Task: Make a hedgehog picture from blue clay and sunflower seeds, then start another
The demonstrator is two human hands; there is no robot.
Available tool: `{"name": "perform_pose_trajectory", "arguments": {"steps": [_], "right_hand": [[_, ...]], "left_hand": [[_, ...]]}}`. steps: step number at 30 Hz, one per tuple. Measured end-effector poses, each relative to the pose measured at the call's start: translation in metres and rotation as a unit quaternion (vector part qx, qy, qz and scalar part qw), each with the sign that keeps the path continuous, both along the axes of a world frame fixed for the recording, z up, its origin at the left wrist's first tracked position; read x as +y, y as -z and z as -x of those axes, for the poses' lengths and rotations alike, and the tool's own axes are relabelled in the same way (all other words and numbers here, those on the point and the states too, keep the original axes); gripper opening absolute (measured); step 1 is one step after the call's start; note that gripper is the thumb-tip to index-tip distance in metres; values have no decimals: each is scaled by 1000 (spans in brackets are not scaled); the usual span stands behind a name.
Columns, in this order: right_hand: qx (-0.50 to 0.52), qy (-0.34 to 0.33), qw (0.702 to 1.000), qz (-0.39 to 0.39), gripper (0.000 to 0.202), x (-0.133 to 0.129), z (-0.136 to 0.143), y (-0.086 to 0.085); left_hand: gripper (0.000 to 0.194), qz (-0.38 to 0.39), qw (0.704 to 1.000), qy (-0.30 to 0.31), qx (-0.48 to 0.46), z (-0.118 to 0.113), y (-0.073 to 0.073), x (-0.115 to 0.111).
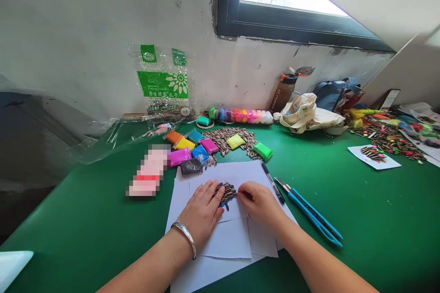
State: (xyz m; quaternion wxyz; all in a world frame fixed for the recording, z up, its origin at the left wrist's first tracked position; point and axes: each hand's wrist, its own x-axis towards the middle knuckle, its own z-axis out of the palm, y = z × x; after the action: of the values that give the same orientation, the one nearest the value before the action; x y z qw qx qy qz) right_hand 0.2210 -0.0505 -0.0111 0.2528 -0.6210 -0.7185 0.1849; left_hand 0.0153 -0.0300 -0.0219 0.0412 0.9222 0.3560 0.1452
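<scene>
My left hand (202, 208), with a silver bangle on its wrist, lies flat with fingers stretched over white paper (228, 238). Its fingertips cover the left side of a cluster of striped sunflower seeds (227, 193). A bit of blue clay (225, 204) shows beneath the cluster's lower edge. At the cluster's right edge, my right hand (256, 199) is closed in a pinch on what looks like a single sunflower seed, mostly hidden by the fingers. Several sheets of paper overlap under both hands.
Coloured clay packets (180, 156) and loose seeds (220, 139) lie behind the paper. A pen (273, 183) and a blue utility knife (314, 215) are at right. Farther back stand a seed bag (163, 84), bottle (283, 91) and cloth bag (302, 112). A seed-decorated card (374, 157) lies far right.
</scene>
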Motion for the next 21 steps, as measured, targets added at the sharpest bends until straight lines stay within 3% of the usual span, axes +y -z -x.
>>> {"name": "perform_pose_trajectory", "arguments": {"steps": [12,17,21], "right_hand": [[-3,-19,1000,2,16,2,4,-3],[48,-1,998,-51,17,1,0,-3],[47,-32,994,-90,22,-1,5,-3]], "left_hand": [[43,-4,1000,-4,-10,0,4,0],[44,-2,1000,-1,-4,0,2,0],[45,-2,1000,2,8,-1,-4,-2]]}}
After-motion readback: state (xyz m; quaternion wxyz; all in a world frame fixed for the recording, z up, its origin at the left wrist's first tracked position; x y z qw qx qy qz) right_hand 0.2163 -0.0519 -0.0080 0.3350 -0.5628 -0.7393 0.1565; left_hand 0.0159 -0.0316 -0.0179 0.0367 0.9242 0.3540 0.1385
